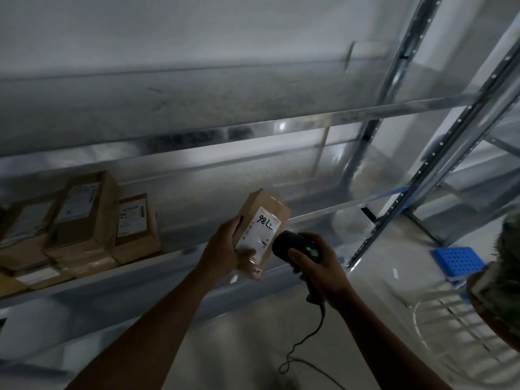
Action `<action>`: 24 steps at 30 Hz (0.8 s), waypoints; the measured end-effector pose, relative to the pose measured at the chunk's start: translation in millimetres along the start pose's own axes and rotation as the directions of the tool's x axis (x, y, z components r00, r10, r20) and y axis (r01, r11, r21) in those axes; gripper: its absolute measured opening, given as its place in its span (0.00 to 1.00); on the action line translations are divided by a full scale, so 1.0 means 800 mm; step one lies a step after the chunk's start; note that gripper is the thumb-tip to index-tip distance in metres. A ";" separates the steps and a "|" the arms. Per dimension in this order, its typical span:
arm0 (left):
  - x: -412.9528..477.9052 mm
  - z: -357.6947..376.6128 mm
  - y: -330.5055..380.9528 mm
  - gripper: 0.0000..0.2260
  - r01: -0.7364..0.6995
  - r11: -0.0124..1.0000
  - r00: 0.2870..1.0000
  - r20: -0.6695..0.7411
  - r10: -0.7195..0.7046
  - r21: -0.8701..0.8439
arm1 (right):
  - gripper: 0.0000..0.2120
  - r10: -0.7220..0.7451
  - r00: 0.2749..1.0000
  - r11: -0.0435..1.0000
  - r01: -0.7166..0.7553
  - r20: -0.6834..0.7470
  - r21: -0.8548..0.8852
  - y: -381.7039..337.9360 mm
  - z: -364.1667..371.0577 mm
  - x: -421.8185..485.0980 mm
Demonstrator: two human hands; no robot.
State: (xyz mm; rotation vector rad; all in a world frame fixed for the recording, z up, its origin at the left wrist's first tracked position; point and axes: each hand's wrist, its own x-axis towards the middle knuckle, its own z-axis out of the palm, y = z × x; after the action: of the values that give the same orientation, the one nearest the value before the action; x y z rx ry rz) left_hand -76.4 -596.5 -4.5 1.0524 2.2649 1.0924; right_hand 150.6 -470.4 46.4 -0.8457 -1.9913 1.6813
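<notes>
My left hand [225,249] grips a small brown cardboard parcel [260,232] from its left side, thumb across the lower front. The parcel is tilted and carries a white label with "98LL" handwritten on it. My right hand [318,266] holds a black handheld barcode scanner [295,246] by its handle, its head right beside the parcel's label. A green light glows on top of the scanner. Its black cable [309,342] hangs down toward the floor.
A metal shelf rack [281,220] runs across in front of me. Several labelled brown parcels [84,220] are stacked on its left end. A blue perforated crate [458,260] and a white wire basket [455,327] stand on the floor at right.
</notes>
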 end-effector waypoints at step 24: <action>0.043 0.075 0.099 0.38 -0.016 0.991 0.990 0.141 -0.003 0.132 | 0.16 0.059 0.981 0.995 -0.044 -0.187 0.085 0.056 -0.121 -0.001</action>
State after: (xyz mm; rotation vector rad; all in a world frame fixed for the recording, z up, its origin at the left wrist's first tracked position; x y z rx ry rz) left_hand -24.4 -508.8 20.9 1.1524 2.2468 0.8500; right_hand 222.5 -395.3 21.8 -0.9963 -1.7781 1.6312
